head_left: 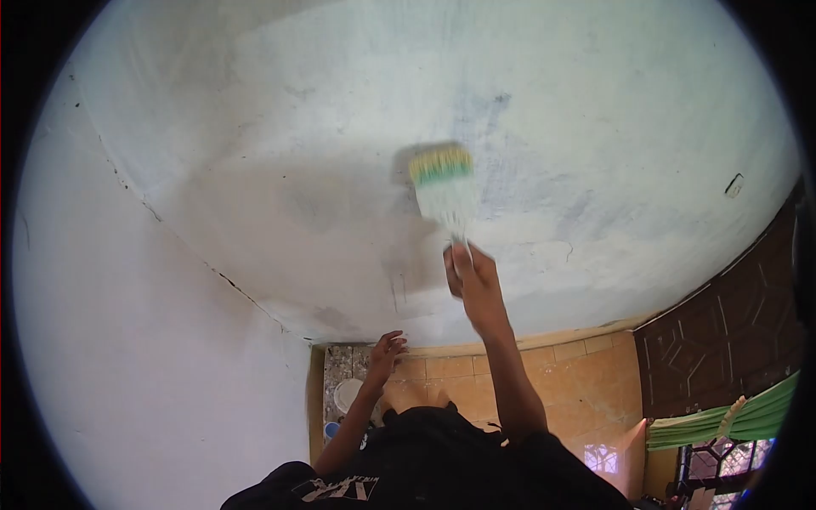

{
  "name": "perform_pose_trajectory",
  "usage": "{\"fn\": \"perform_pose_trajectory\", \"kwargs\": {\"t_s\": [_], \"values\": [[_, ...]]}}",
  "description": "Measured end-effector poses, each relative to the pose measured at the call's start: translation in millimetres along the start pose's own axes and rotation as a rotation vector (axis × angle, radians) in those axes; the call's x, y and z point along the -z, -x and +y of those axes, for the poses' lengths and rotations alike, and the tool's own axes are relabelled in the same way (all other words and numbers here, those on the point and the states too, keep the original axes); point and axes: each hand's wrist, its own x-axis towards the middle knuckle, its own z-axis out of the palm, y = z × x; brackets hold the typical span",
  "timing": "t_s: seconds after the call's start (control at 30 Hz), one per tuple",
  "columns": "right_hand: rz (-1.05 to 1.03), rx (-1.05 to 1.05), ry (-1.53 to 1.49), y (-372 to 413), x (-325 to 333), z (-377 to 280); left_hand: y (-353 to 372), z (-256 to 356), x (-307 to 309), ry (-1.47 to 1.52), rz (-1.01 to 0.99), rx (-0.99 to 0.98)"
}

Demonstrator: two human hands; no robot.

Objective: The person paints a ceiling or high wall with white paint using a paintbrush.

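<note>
My right hand [478, 285] is closed round the handle of a wide brush [442, 183], its fingers wrapped and the thumb along the handle. The brush has yellow and green bristles pointing up and a whitish body, slightly blurred. It is in front of the patchy white wall [561, 144], its shadow falling just left of the bristles; whether it touches the wall I cannot tell. Lower down, my left hand [387, 357] holds nothing, its fingers apart and loosely bent near the foot of the wall.
A cracked corner line runs down the left, beside another wall [153, 323]. On the speckled ledge or floor patch stand a white container [347, 394] and a blue one [331, 430]. Orange tiles [578, 399] cover the floor. At right are a dark panelled door [722, 331] and green curtain [765, 416].
</note>
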Motion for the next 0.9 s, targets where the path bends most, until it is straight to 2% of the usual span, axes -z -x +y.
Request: {"fn": "perform_pose_trajectory", "kwargs": {"t_s": [0.1, 0.23, 0.33, 0.4, 0.5, 0.6, 0.7, 0.73, 0.77, 0.83, 0.9], "values": [[0.008, 0.103, -0.046, -30.0, 5.4, 12.3, -4.2, 3.7, -3.3, -0.017, -0.012, 0.003], [0.087, 0.063, 0.020, -15.7, 20.7, 100.9, -5.1, 3.7, -1.7, -0.012, 0.007, 0.000], [0.140, -0.246, 0.005, 28.6, 37.3, 163.6, -8.4, -6.9, 8.0, 0.009, 0.018, -0.016], [0.198, -0.389, 0.136, 53.2, 52.7, 223.1, -7.9, -10.2, 13.9, -0.004, 0.032, -0.017], [0.177, -0.737, -0.158, 80.6, 72.3, 261.9, -9.7, -13.6, 18.3, -0.045, 0.043, -0.014], [0.227, -0.772, -0.047, 78.7, 87.4, 286.8, -14.8, -25.9, 21.2, -0.052, 0.027, -0.023], [0.171, -0.631, -0.055, 60.0, 91.9, 248.6, -8.5, -14.7, 12.7, -0.052, 0.023, -0.007], [0.049, -0.407, 0.226, 56.8, 91.3, 234.6, -5.0, -10.1, 9.5, -0.052, 0.020, 0.000], [0.058, -0.421, 0.170, 55.6, 89.2, 219.3, -3.6, -5.4, 5.9, -0.051, 0.016, 0.006], [0.078, -0.449, 0.061, 56.4, 70.2, 141.6, -1.8, 1.8, -1.1, -0.068, 0.016, 0.012], [0.046, -0.295, 0.085, 52.6, 59.9, 87.5, -0.8, -3.7, -6.9, -0.067, 0.005, 0.013]]}}
